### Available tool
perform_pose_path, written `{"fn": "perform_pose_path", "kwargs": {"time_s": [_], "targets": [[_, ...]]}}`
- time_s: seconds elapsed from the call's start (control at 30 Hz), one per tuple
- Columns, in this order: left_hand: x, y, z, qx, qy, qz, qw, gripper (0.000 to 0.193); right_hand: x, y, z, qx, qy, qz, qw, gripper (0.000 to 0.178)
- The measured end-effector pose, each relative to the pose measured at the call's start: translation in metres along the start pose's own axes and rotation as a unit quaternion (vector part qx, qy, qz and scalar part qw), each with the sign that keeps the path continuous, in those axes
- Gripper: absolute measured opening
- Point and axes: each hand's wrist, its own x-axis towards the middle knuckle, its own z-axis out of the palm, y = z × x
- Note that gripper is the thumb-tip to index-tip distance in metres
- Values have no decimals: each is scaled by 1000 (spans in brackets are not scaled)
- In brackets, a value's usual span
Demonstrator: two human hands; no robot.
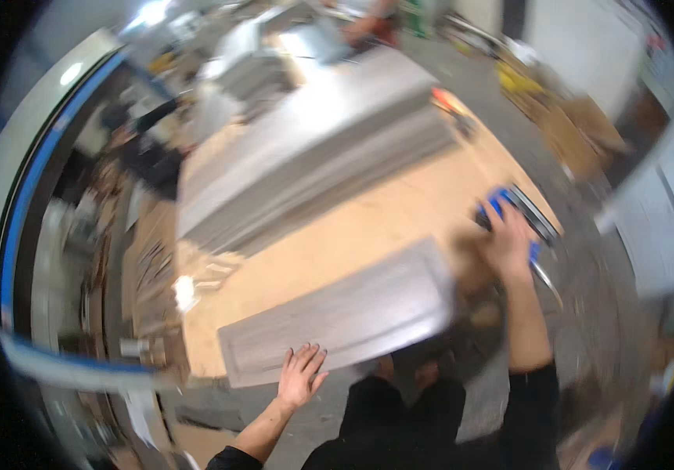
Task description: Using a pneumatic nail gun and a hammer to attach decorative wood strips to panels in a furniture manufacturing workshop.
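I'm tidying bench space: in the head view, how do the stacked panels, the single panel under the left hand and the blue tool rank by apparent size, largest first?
1. Stacked panels
2. Single panel
3. Blue tool, clearly smallest, though the right hand partly covers it

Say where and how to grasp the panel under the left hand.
Take the panel by its long near edge, coming from the near side: it lies flat, and that edge seems to overhang the table, probably leaving room underneath.
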Motion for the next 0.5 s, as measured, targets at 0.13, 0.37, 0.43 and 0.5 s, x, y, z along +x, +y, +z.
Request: {"fn": "perform_pose_path", "kwargs": {"time_s": [0.13,0.37,0.43,0.5], "targets": [[-69,-45,10,-13,68,-97,993,51,-77,-65,-15,266,-213,210,916,53],[-93,-74,10,55,92,-104,989,48,-147,-102,-14,156,-113,140,971,74],[-87,-95,4,58,76,-90,991,48,-163,-112,-22,163,-124,172,963,77],[-86,-119,2,69,53,-82,993,49,-171,-127,-36,168,-144,209,952,78]]}}
